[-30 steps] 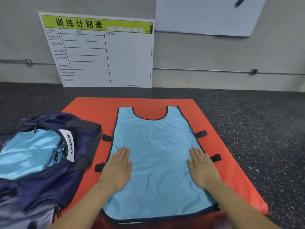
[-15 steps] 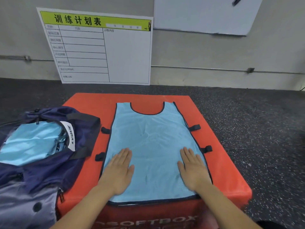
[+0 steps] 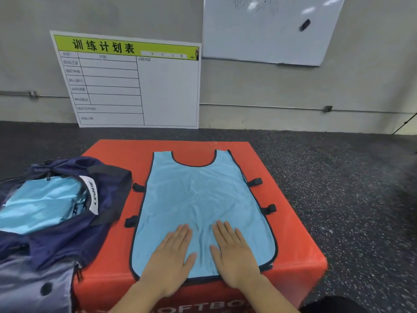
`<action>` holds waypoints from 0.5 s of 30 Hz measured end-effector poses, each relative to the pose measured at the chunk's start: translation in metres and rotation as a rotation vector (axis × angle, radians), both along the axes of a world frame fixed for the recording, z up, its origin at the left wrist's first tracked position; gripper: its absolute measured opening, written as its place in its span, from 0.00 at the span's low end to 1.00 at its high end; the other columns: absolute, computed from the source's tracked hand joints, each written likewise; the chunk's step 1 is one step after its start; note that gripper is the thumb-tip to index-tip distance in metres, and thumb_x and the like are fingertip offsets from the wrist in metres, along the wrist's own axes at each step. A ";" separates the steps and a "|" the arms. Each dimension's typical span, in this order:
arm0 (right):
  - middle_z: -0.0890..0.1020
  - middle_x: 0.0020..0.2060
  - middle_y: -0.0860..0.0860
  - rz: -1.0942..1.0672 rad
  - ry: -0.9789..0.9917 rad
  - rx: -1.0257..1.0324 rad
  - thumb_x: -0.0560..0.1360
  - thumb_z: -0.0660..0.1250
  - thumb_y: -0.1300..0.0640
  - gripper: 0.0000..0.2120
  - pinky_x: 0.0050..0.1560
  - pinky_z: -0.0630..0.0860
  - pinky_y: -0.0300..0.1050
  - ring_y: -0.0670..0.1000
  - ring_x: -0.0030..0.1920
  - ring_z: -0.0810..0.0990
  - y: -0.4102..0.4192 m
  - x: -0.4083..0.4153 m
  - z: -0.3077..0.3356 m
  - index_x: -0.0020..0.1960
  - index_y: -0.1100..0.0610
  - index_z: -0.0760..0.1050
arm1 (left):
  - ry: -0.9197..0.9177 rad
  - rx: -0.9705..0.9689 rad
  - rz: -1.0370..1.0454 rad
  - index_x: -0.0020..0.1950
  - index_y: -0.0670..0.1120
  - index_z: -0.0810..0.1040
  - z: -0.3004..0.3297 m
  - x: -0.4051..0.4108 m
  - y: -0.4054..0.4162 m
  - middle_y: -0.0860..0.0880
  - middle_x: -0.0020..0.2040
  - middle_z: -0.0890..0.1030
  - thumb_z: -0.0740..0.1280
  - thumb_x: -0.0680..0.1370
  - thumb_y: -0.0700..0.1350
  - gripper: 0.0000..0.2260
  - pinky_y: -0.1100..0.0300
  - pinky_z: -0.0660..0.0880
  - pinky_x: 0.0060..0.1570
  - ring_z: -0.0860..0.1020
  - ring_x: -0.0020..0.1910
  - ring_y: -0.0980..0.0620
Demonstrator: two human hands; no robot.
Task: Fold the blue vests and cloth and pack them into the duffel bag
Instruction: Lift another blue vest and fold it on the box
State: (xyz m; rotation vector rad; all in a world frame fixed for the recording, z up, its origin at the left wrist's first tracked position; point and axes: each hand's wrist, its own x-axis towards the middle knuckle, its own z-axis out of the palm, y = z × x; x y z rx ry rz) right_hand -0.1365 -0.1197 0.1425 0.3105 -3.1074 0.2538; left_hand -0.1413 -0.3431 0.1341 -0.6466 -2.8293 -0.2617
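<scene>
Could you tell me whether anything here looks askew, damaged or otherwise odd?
Nothing stands out. The vest lies flat and roughly square on the orange box, with faint creases between the left hand and right hand.

Even indoor light, whiteboard glare, wide-angle bowing, slight softness.

a single head-worn wide-angle camera looks forward and down, close over the red padded box, facing the grey wall beyond.
</scene>
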 end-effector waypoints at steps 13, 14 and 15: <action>0.42 0.80 0.35 0.138 0.004 0.033 0.78 0.33 0.27 0.34 0.80 0.38 0.44 0.40 0.80 0.37 0.127 0.020 0.022 0.81 0.38 0.45 | 0.053 -0.048 -0.004 0.81 0.47 0.61 0.001 0.016 -0.087 0.52 0.81 0.58 0.49 0.84 0.64 0.30 0.60 0.47 0.76 0.58 0.80 0.54; 0.45 0.80 0.34 0.173 0.013 0.023 0.79 0.38 0.26 0.33 0.81 0.39 0.44 0.39 0.80 0.38 0.129 0.025 0.022 0.81 0.36 0.47 | 0.060 -0.037 -0.046 0.81 0.48 0.60 0.004 0.020 -0.091 0.52 0.81 0.57 0.50 0.84 0.64 0.30 0.59 0.48 0.76 0.58 0.80 0.54; 0.46 0.80 0.34 0.204 0.026 0.016 0.79 0.44 0.26 0.33 0.81 0.40 0.45 0.39 0.80 0.39 0.131 0.029 0.022 0.81 0.36 0.48 | 0.068 -0.028 -0.088 0.82 0.48 0.59 0.006 0.022 -0.094 0.52 0.82 0.56 0.52 0.84 0.65 0.31 0.59 0.49 0.76 0.56 0.80 0.55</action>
